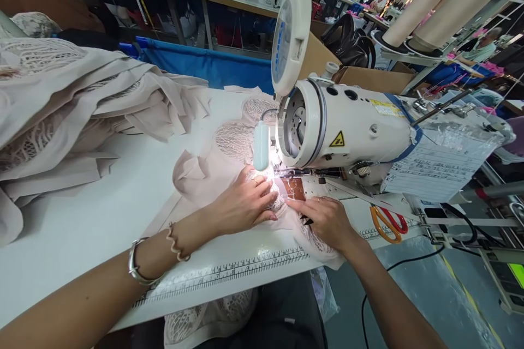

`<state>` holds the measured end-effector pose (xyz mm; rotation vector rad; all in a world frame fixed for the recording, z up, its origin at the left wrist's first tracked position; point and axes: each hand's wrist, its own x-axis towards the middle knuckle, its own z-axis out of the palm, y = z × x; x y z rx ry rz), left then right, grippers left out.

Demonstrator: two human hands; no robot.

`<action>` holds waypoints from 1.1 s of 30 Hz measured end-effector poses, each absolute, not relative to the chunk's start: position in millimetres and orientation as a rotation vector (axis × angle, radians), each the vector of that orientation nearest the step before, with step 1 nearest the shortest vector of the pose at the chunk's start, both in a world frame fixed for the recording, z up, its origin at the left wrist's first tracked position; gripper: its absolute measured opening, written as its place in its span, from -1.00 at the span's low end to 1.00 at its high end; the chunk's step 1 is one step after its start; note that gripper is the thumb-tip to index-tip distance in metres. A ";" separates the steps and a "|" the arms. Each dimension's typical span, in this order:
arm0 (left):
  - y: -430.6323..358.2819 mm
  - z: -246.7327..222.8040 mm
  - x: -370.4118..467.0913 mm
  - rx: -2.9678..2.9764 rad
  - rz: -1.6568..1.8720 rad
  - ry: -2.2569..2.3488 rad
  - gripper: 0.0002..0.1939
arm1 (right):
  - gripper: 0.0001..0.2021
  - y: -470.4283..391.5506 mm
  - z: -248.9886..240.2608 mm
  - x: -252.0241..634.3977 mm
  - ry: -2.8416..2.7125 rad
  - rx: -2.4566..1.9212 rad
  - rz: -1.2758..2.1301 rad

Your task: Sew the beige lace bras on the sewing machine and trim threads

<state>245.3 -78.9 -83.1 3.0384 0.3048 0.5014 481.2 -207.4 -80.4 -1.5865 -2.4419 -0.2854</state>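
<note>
Pale pink lace fabric (pixel 233 142) lies on the white table under the needle area of a white sewing machine (pixel 352 120). My left hand (pixel 245 202) rests on the fabric left of the brightly lit needle area, palm down with its fingers spread. Just to the right, my right hand (pixel 323 218) is on the lace, its index finger stretched toward the lit spot. A small dark pointed tool (pixel 306 220) shows beneath its fingers; the rest of it is hidden. A light green lamp (pixel 261 146) hangs above my left fingers.
A heap of pale fabric (pixel 73 103) covers the table's left side. Orange-handled scissors (pixel 385 224) lie right of my right hand. A ruler strip (pixel 233 272) runs along the front edge. Behind are a blue cloth bin (pixel 204 65) and thread cones (pixel 417 13).
</note>
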 end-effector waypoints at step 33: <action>-61.8 -89.8 248.8 2.915 0.446 0.567 -0.54 | -0.43 -150.9 -88.0 486.1 -2.331 -1.796 0.164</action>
